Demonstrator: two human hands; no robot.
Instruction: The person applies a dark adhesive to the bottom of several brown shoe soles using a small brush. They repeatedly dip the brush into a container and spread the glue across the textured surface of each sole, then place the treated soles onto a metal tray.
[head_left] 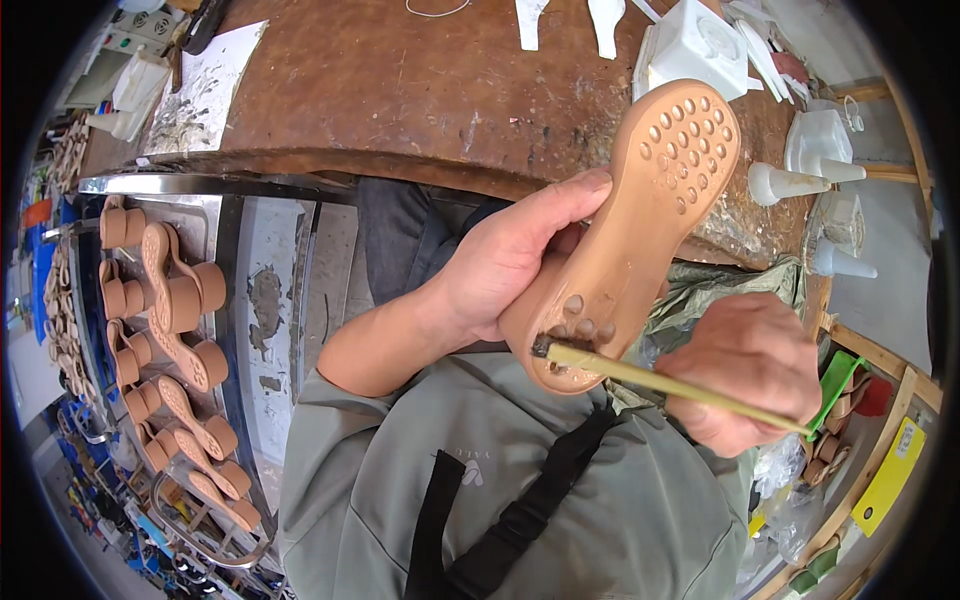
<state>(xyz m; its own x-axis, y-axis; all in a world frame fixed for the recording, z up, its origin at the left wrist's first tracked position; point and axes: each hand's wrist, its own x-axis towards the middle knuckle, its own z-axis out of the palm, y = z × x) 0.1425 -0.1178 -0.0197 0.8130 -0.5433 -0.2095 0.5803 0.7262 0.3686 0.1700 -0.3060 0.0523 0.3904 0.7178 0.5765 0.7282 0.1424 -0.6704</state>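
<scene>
A tan shoe sole [640, 215] with rows of round dimples at its toe end and a few larger ones at its heel end lies tilted in front of me. My left hand [520, 245] is closed around its narrow middle and heel, thumb along the edge. In my right hand [748, 370] is a thin wooden-handled brush [670, 382], its dark tip touching the dimpled heel end. That heel surface looks wet and shiny. The fingers of the right hand curl round the handle, partly hidden.
A brown, stained worktable [400, 90] spans the far side. White plastic bottles with nozzles [785, 185] stand at its right, by a white container [695, 50]. At left, a metal rack [225, 300] carries several tan soles [178, 290]. A wooden-framed bin [870, 480] is at lower right.
</scene>
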